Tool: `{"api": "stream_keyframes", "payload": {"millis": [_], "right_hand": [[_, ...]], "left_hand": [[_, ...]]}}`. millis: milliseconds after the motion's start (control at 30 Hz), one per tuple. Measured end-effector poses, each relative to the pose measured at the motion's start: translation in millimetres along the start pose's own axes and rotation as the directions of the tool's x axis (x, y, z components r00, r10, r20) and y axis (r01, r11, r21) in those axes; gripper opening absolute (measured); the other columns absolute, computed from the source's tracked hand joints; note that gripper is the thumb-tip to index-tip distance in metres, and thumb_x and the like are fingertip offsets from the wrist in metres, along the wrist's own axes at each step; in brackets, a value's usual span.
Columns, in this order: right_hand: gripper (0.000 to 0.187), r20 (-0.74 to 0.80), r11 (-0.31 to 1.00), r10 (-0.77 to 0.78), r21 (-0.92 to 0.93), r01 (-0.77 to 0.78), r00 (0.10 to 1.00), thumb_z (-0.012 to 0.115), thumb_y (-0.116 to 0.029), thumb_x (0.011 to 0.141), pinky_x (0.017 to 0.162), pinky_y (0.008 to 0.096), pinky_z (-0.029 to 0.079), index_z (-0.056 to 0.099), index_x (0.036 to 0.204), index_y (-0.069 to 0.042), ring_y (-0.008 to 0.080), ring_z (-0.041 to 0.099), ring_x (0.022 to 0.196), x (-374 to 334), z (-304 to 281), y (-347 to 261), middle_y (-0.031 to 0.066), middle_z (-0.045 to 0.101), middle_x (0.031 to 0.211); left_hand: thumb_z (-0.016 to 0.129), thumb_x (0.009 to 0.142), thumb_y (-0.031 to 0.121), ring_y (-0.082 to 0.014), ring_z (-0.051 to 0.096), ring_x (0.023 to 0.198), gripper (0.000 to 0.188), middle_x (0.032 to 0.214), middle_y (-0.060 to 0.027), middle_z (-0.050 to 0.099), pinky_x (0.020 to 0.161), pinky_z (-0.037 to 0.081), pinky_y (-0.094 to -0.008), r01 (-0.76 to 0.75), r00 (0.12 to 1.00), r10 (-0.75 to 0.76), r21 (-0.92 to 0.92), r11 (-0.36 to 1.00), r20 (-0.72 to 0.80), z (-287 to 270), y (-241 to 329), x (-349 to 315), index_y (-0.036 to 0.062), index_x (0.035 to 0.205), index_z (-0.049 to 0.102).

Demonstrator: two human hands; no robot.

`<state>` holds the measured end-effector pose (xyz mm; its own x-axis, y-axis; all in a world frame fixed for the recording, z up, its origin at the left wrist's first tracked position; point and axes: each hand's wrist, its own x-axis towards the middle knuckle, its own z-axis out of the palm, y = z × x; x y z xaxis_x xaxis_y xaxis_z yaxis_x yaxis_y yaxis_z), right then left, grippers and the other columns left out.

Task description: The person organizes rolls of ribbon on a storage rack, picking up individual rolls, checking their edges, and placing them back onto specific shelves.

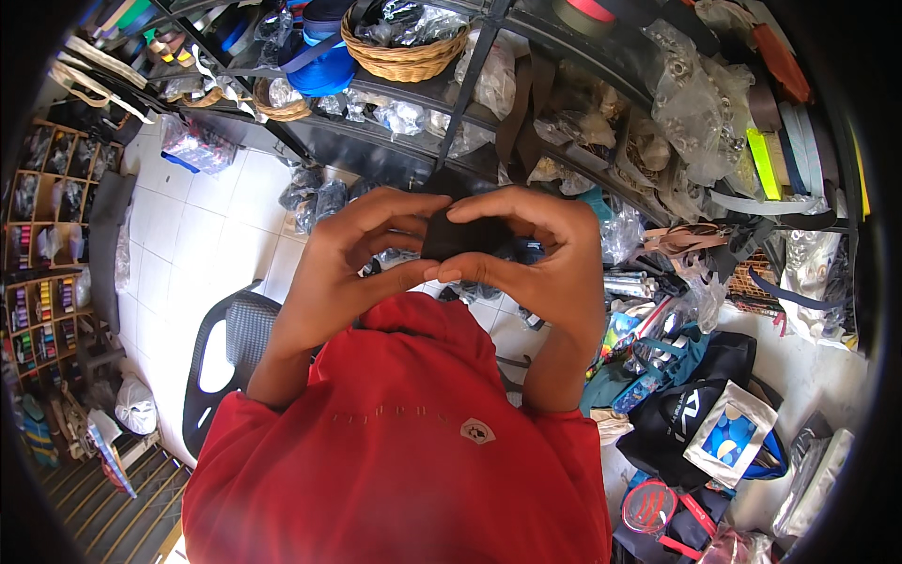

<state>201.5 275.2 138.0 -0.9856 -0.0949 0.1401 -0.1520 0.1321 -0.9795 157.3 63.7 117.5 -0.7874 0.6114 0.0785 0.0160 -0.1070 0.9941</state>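
So, both hands [366,240] [556,235] hold a blk piece [462,237] tog.

The left forearm [285,362] and the right forearm [564,362] slant upward on either side of the middle of the frame. Above centre, the left hand [340,258] and right hand [562,246] face each other, both pinching, fingers bent, index fingertips close together above, thumbs pointing inward below, their tips almost meeting.
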Motion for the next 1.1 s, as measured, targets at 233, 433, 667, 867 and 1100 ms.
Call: {"api": "stream_keyframes", "payload": {"millis": [233, 433, 667, 867, 1100], "right_hand": [[0.042, -0.073, 0.946, -0.301, -0.151, 0.288, 0.951, 0.092, -0.007, 0.059, 0.08, 0.0299, 0.058, 0.077, 0.099, -0.004, 0.02, 0.069, 0.093, 5, 5, 6, 0.0104, 0.068, 0.102], [0.042, -0.034, 0.952, -0.292, -0.107, 0.287, 0.956, 0.091, -0.008, 0.062, 0.079, 0.0307, 0.057, 0.077, 0.102, -0.004, 0.0203, 0.069, 0.091, 4, 5, 8, 0.0103, 0.068, 0.102], [0.051, 0.041, 0.926, -0.335, -0.173, 0.336, 0.941, 0.09, -0.005, 0.058, 0.081, 0.0317, 0.058, 0.076, 0.107, -0.004, 0.0214, 0.068, 0.094, 2, -3, 3, 0.0118, 0.068, 0.104], [0.044, 0.053, 0.924, -0.343, -0.163, 0.347, 0.938, 0.085, 0.0, 0.066, 0.081, 0.0314, 0.058, 0.075, 0.109, -0.002, 0.0224, 0.069, 0.094, -3, -1, -1, 0.0158, 0.069, 0.11], [0.037, 0.014, 0.9, -0.386, -0.216, 0.379, 0.922, 0.071, 0.009, 0.074, 0.071, 0.0283, 0.055, 0.076, 0.108, -0.004, 0.0207, 0.07, 0.085, -7, 4, -7, 0.0124, 0.071, 0.107]], "left_hand": [[0.072, 0.084, -0.007, -0.0203, 0.063, 0.11, 0.05, 0.119, -0.0152, 0.064, 0.096, 0.053, -0.0336, 0.037, 0.999, -0.039, -0.255, 0.966, -0.001, 3, -2, 0, -0.0053, 0.131, 0.055], [0.072, 0.085, -0.007, -0.0202, 0.063, 0.11, 0.046, 0.119, -0.0166, 0.064, 0.095, 0.054, -0.032, 0.098, 0.994, -0.106, -0.284, 0.954, -0.015, 5, 3, -2, -0.0064, 0.128, 0.055], [0.073, 0.084, -0.006, -0.0197, 0.065, 0.106, 0.043, 0.115, -0.0173, 0.065, 0.091, 0.056, -0.0299, 0.151, 0.987, -0.159, -0.302, 0.941, -0.003, 1, 2, -7, -0.0079, 0.123, 0.056], [0.075, 0.081, -0.008, -0.0201, 0.067, 0.101, 0.044, 0.11, -0.0159, 0.067, 0.088, 0.057, -0.0304, 0.117, 0.993, -0.114, -0.422, 0.899, 0.031, -3, -5, -8, -0.0084, 0.121, 0.058], [0.076, 0.078, -0.012, -0.0205, 0.067, 0.102, 0.046, 0.111, -0.0142, 0.067, 0.086, 0.06, -0.0323, 0.054, 0.999, -0.052, -0.387, 0.92, 0.016, 0, -2, -10, -0.0084, 0.121, 0.06]]}}
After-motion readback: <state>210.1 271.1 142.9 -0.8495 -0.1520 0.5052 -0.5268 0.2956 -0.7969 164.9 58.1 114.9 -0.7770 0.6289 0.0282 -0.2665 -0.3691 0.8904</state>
